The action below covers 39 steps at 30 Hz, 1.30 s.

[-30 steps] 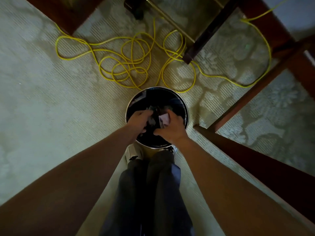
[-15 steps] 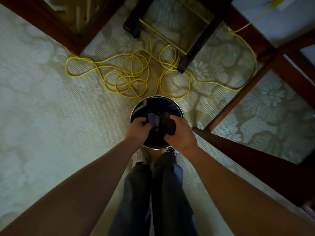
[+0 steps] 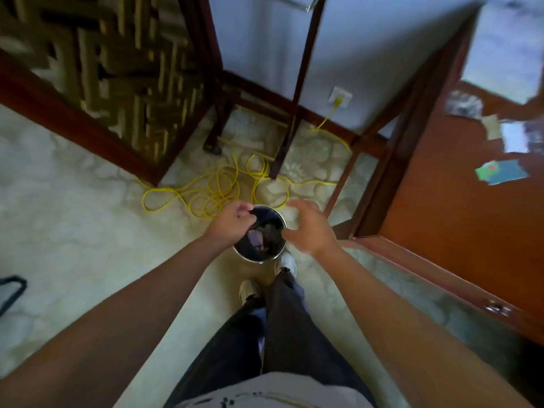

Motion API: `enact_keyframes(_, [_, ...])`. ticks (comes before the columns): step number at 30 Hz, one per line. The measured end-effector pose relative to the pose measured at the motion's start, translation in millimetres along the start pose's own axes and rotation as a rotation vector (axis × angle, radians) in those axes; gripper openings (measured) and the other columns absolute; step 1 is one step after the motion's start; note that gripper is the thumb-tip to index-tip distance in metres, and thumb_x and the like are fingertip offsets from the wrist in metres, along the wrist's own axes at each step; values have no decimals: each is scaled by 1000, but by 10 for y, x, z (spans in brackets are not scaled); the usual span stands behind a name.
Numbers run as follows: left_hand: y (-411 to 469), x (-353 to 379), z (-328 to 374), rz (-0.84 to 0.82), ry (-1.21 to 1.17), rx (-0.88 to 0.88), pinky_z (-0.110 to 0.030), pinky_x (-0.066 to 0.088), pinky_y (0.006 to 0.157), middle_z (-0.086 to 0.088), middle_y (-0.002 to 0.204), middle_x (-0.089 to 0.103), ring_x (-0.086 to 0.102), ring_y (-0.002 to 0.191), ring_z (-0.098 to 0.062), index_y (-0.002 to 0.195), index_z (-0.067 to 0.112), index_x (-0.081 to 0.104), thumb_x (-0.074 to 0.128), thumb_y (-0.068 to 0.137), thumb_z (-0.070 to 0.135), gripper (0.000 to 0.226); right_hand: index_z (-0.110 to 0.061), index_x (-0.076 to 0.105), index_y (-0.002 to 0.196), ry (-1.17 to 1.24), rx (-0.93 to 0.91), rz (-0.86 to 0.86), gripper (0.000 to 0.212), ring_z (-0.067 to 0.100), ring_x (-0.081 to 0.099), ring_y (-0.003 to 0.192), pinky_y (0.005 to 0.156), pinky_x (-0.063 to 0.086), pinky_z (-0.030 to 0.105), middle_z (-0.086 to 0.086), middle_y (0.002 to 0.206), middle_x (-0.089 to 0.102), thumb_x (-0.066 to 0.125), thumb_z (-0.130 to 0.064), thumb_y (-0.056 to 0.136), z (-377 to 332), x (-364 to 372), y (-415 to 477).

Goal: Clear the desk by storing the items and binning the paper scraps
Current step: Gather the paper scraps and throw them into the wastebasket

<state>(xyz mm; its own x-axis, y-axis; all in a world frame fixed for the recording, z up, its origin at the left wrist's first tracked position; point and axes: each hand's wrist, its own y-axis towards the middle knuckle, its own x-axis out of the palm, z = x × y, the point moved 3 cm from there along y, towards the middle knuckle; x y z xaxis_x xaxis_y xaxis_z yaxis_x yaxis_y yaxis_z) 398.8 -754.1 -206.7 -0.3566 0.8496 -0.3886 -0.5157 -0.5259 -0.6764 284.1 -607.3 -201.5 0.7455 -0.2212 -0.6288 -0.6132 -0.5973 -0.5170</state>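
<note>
Scraps (image 3: 255, 238) in bin (image 3: 259, 258) between hands; right hand (image 3: 309, 228) loose, empty; left hand (image 3: 231, 223) curled, grasp unclear; papers (image 3: 500, 172) on desk (image 3: 441, 201) beyond right hand uncleared.

I'm looking down at the bin (image 3: 259, 260) standing on the carpet, with scraps (image 3: 255, 238) lying inside. The left hand (image 3: 231, 223) is curling its fingers over the rim, and I can't tell whether it's gripping anything. The right hand (image 3: 309, 229) is hovering loose-fingered just beside the bin.

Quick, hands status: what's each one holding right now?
Left hand: pinches the dark liner at the bin rim.
Right hand: open, holding nothing, beside the bin.
</note>
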Motion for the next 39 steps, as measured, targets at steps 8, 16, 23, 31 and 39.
enact_keyframes(8, [-708,-216,894,-34,151,314,-20,42,79,-7,115,59,57,101,-15,119,11,59,61,89,11,30,-25,48,138,-59,-133,215,61,18,41,132,106,38,34,-3,141,47,70,-30,81,-340,-896,-681])
enact_keyframes(16, [-1096,-49,1621,-3,391,637,-27,43,96,6,132,48,52,121,-13,129,24,53,60,92,28,39,-26,49,137,-60,-123,436,60,15,39,133,105,39,31,-6,141,44,68,-28,81,-203,-1604,-1218])
enact_keyframes(23, [-1253,410,2259,-56,527,791,-33,44,101,8,135,47,49,124,-9,130,29,51,58,92,31,39,-31,50,134,-2,-28,588,54,12,44,126,99,43,30,-12,138,45,66,-28,82,189,-2148,-1476])
enact_keyframes(31, [-1124,1222,2939,-83,581,851,-29,44,101,9,136,48,50,124,-8,131,30,51,58,91,31,41,-34,49,134,28,69,650,53,12,47,124,98,43,27,-10,144,44,68,-29,84,870,-2910,-1324])
enact_keyframes(39, [-750,2170,3559,-38,544,720,-33,46,100,8,134,50,53,119,-10,129,31,53,60,90,34,40,-32,51,134,-8,32,552,58,17,46,131,88,57,32,-7,145,45,72,-26,80,1723,-3760,-808])
